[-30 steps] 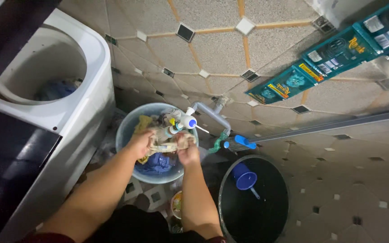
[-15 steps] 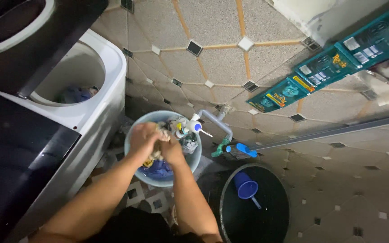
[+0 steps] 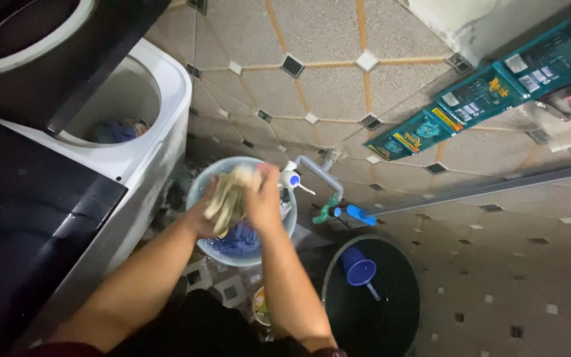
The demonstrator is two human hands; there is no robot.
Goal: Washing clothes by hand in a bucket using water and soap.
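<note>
Pale cloth [image 3: 227, 193]: a cream, wet-looking garment, bunched and being gripped over the round basin [image 3: 196, 187].

Left hand [image 3: 201, 217]: lying under and beside the cloth, fingers clenching its lower end.

Right hand [image 3: 263, 197]: closing over the cloth's upper end, knuckles turned up, just beside the tap.

Basin: light blue plastic, sitting on the floor against the washing machine, holding water and a blue garment [image 3: 238, 239] beneath the hands.

Tap [image 3: 291, 179]: white, with a blue cap, on a grey pipe [image 3: 322, 173] coming out of the tiled wall, reaching over the basin's far rim.

Washing machine [image 3: 147, 155]: white top-loader, lid standing open, some clothes showing in the drum.

Black bucket [image 3: 391, 264]: standing to the right of the basin, a blue dipper [image 3: 358, 270] resting inside.

Strip of teal sachets [image 3: 477, 99]: hanging along the tiled wall [image 3: 325, 92], well apart from the hands.
</note>
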